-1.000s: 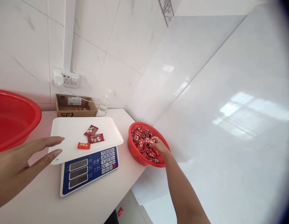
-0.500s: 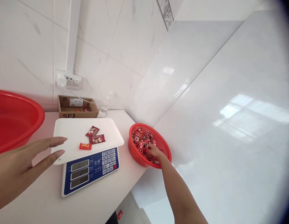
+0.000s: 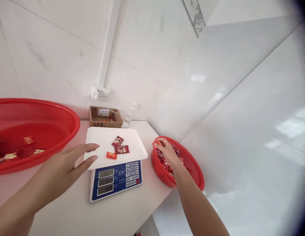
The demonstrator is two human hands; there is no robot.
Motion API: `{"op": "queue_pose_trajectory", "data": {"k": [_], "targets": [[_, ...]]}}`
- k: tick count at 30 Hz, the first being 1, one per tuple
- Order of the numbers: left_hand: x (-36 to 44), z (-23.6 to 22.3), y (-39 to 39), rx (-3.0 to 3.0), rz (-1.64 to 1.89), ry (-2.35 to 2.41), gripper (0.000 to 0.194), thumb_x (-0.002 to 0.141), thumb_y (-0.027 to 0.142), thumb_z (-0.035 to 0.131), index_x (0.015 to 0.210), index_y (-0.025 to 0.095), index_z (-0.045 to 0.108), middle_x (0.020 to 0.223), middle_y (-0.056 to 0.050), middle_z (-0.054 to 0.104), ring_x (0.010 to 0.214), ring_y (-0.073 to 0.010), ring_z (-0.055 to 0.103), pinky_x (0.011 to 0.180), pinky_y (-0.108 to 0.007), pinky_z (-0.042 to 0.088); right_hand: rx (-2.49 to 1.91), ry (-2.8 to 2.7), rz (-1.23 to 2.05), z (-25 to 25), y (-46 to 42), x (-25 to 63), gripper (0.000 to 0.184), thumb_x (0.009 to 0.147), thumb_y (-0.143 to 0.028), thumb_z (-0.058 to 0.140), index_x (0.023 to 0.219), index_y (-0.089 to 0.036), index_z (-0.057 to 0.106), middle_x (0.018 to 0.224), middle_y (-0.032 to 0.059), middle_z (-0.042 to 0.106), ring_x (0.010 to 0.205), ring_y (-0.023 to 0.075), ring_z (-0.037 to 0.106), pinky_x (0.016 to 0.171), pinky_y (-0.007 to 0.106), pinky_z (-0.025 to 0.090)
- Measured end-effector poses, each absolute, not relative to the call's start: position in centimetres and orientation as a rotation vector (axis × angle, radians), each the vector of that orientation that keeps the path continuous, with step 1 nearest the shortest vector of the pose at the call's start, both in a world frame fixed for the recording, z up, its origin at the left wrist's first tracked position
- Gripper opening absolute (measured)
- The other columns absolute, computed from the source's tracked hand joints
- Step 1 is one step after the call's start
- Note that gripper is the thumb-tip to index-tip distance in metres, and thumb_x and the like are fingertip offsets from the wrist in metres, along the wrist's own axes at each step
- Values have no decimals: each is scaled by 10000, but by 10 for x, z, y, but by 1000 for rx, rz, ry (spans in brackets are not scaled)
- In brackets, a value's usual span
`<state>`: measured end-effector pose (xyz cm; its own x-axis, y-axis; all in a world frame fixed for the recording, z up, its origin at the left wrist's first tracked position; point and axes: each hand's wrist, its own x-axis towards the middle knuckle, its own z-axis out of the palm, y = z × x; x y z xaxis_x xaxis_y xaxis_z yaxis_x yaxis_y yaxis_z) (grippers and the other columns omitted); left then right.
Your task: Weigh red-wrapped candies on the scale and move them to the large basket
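Note:
My right hand (image 3: 167, 152) is above the near-left rim of a small red basket (image 3: 164, 177), its fingers pinched on a red-wrapped candy (image 3: 154, 146). Several more wrapped candies (image 3: 167, 166) lie inside that basket. With thumb and fingers apart, my left hand (image 3: 71, 164) hovers by the left edge of the scale's white tray (image 3: 98, 141), holding nothing. On the tray rest two dark red packets, one (image 3: 117, 141) tilted and the other (image 3: 122, 149) nearly level, plus a small bright red candy (image 3: 111, 155). The blue scale panel (image 3: 118, 180) shows three displays, their digits too faint to read.
A large red basket (image 3: 73, 126) with wrapped pieces inside stands at the left. Behind the scale are a cardboard box (image 3: 105, 124) and a clear bottle (image 3: 128, 119). A cord runs from the wall socket (image 3: 100, 93). The white table's (image 3: 76, 209) edge slants at the right.
My right hand has lifted out of the candy pile to the basket's rim with a red candy. The view has turned left, showing more of the large basket. The tray's contents look the same.

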<state>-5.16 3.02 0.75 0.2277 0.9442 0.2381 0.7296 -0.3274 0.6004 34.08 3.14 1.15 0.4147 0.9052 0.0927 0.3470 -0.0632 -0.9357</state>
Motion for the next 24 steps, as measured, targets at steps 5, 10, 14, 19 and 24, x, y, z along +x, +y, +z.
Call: {"op": "queue_pose_trajectory", "data": {"k": [5, 10, 14, 19, 24], "targets": [[-51, 17, 26, 2148, 807, 1519, 531, 822, 660, 389, 1199, 339, 582, 1232, 10, 653, 1067, -254, 635, 851, -343, 524, -1533, -1326, 834, 2, 76, 255, 399, 608, -433, 705, 907, -221, 547, 859, -16, 583, 645, 125, 569, 615, 289, 475], [-54, 19, 22, 2144, 834, 1509, 497, 838, 641, 386, 1197, 358, 580, 1226, 26, 655, 1022, -221, 647, 837, -321, 524, -1466, -1536, 816, 0, 101, 194, 293, 655, -367, 676, 899, -226, 597, 897, -20, 603, 798, 146, 577, 750, 304, 471], [-56, 20, 21, 2118, 830, 1502, 475, 839, 641, 395, 1194, 378, 571, 1225, 39, 654, 1071, -226, 629, 867, -337, 517, -1466, -1615, 773, -4, 108, 183, 225, 725, -336, 596, 922, -227, 603, 912, -15, 618, 812, 152, 583, 795, 326, 465], [-57, 19, 22, 2101, 826, 1493, 476, 835, 642, 397, 1198, 382, 561, 1239, 38, 647, 1094, -241, 622, 855, -351, 528, -1518, -1640, 648, -10, 110, 210, 264, 755, -351, 558, 977, -222, 618, 1074, 26, 614, 992, 183, 554, 938, 372, 401], [-56, 19, 22, 2114, 798, 1498, 490, 839, 643, 383, 1209, 375, 559, 1252, 30, 642, 1086, -256, 632, 832, -359, 539, -1570, -1655, 656, -10, 107, 228, 363, 727, -389, 611, 1039, -207, 652, 1123, 57, 632, 989, 200, 575, 933, 376, 422]]}}
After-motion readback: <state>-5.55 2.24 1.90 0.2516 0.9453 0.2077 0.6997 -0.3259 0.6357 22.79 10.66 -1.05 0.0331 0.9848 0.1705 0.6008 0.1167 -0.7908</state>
